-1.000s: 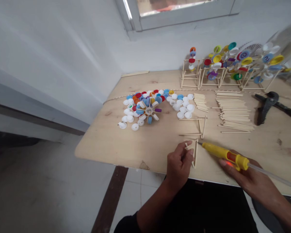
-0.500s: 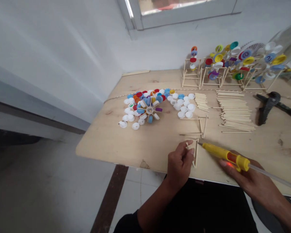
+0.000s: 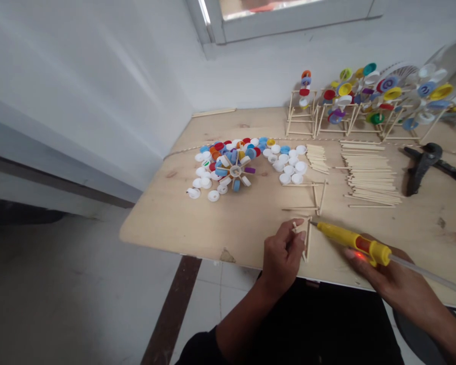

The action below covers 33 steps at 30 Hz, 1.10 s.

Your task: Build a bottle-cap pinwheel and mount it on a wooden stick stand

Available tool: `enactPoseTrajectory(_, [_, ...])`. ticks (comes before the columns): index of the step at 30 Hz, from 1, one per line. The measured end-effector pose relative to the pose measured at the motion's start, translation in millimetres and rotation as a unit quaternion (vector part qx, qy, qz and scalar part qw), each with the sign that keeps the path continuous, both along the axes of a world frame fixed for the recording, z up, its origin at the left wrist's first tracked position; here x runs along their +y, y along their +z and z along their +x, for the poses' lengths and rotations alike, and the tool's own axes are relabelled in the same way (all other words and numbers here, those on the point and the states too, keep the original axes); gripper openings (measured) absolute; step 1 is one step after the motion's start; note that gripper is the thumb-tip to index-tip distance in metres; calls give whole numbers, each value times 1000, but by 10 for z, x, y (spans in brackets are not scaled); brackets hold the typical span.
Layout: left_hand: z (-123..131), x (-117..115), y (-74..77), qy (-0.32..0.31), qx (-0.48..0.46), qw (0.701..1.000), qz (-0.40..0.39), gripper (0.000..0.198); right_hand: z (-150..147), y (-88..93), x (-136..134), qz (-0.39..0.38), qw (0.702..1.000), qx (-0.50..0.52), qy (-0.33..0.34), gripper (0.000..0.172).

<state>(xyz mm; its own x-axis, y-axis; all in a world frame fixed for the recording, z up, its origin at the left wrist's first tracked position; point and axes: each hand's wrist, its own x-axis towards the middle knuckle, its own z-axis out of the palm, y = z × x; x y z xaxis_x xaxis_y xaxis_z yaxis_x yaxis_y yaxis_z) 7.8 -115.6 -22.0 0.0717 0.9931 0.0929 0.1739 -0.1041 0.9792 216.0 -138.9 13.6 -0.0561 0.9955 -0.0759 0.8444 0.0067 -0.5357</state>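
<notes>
My left hand (image 3: 283, 253) is closed, pinching a small frame of thin wooden sticks (image 3: 308, 240) at the table's front edge. My right hand (image 3: 391, 274) is wrapped round a yellow glue gun (image 3: 338, 235) with a glowing red light; its dark nozzle touches or nearly touches the frame's upper corner. Just behind lies another stick frame (image 3: 316, 197), open on its left side. To the right of that are a long pile of sticks (image 3: 370, 175) and a pile of shorter ones (image 3: 316, 158).
Bottle caps (image 3: 205, 172) lie in a heap at the middle left, with a cap wheel (image 3: 235, 171) on them. Stick stands with cap wheels (image 3: 342, 109) line the wall. Black pincers (image 3: 421, 165) lie at right. A twisted cord (image 3: 186, 150) crosses the wooden table (image 3: 167, 218).
The view has shifted very slightly. Both hands, the stick frame and the glue gun keep nearly the same places.
</notes>
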Motion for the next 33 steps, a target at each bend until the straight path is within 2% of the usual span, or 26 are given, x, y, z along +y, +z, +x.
enactPoseTrajectory(9, [-1,0,-26,2,13,1000,12,32,-9,18,-9,23,1000,-4,5,40])
enactPoseTrajectory(15, [-2,3,-44,-6,7,1000,24,31,-7,21,-7,61,998,-26,10,47])
enactPoseTrajectory(20, [-4,-2,-35,-3,9,1000,19,30,4,4,-30,61,997,-44,14,45])
enactPoseTrajectory(28, [0,-4,-36,-4,6,1000,15,30,-28,74,18,72,996,-40,18,47])
enactPoseTrajectory(33, [1,3,-43,-3,11,1000,14,30,-17,42,6,60,997,-41,14,45])
